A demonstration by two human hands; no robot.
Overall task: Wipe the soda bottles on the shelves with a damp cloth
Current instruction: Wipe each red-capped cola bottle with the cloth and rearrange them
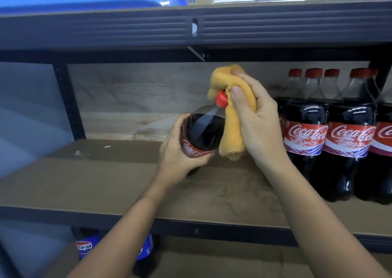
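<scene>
One bottle is off the shelf board in my left hand, whose fingers curl round its label; its long axis tilts, the red cap toward one o'clock. My right hand pinches the yellow cloth against cap and neck, at three o'clock from the bottle and the nearer hand for wiping down its side.

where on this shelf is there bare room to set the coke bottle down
Bare shelf board lies left of the held bottle, out to the dark upright, and along the front edge. The right end is crowded with standing cola bottles.
</scene>
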